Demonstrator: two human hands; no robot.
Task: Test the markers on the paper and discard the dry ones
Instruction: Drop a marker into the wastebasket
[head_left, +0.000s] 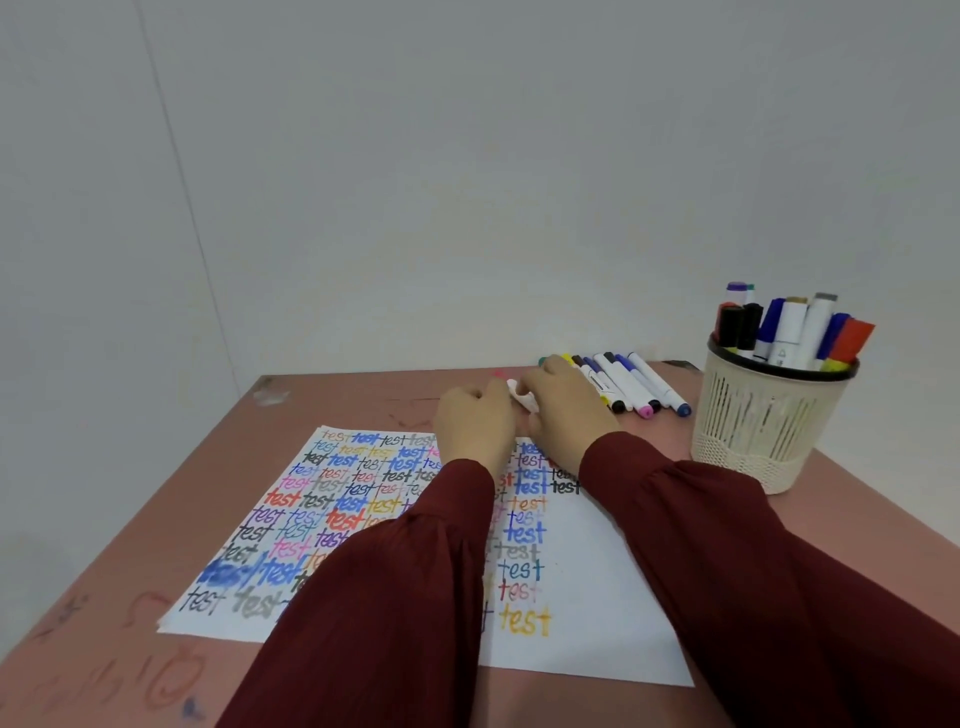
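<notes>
A white sheet of paper lies on the table, covered with the word "test" in many colours. Beyond its far edge my left hand and my right hand meet around one white marker. Both hands have curled fingers on it, and a faint pink end shows just above them. Most of the marker is hidden between the hands. Several loose markers lie in a row just to the right of my right hand.
A cream slatted basket stands at the right, full of upright markers. The reddish table carries old pen scribbles near its front left corner. A plain wall rises close behind the table's far edge.
</notes>
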